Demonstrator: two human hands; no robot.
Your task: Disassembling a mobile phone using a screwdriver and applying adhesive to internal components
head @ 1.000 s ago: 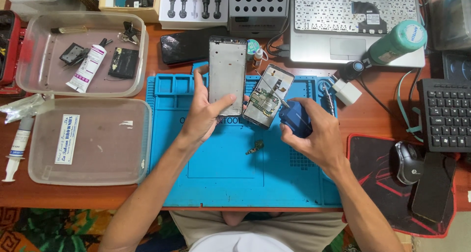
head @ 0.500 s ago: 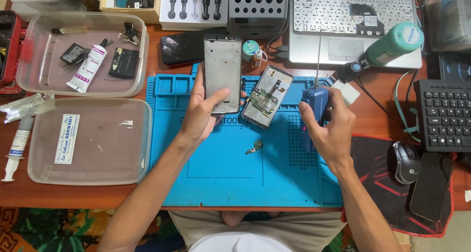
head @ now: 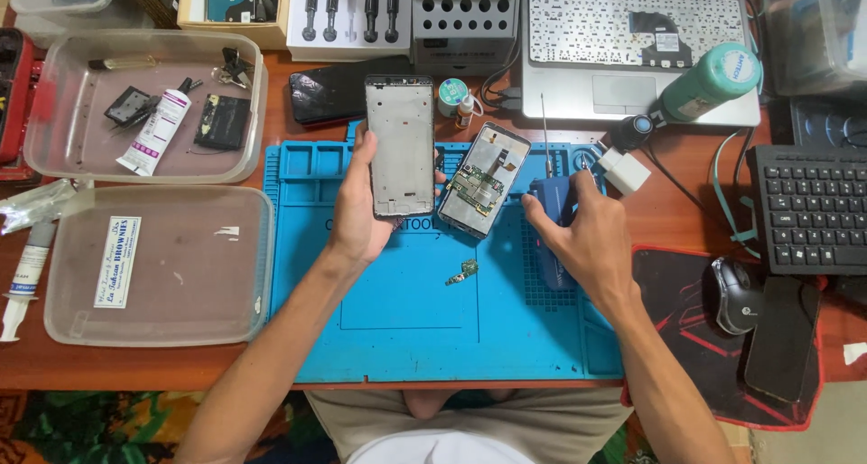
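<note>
My left hand (head: 361, 213) holds a grey metal phone frame (head: 400, 143) upright above the blue work mat (head: 406, 329). An opened phone body (head: 483, 180) with its circuit board showing lies on the mat just right of the frame. My right hand (head: 587, 238) grips a blue electric screwdriver (head: 549, 211), its thin bit pointing away from me and the tool resting on the mat. A small loose circuit piece (head: 464, 272) lies on the mat between my hands.
Two clear plastic trays (head: 158, 283) sit at the left, the far one holding a white tube (head: 153, 132) and black parts. A laptop (head: 632, 49), green bottle (head: 709, 85), screwdriver rack (head: 350, 8), black phone (head: 330, 92), keyboard (head: 808, 207) and mouse (head: 733, 292) surround the mat.
My right hand has moved right and lowered the blue screwdriver onto the mat, turning its bit away from me. My left hand with the frame has stayed nearly still.
</note>
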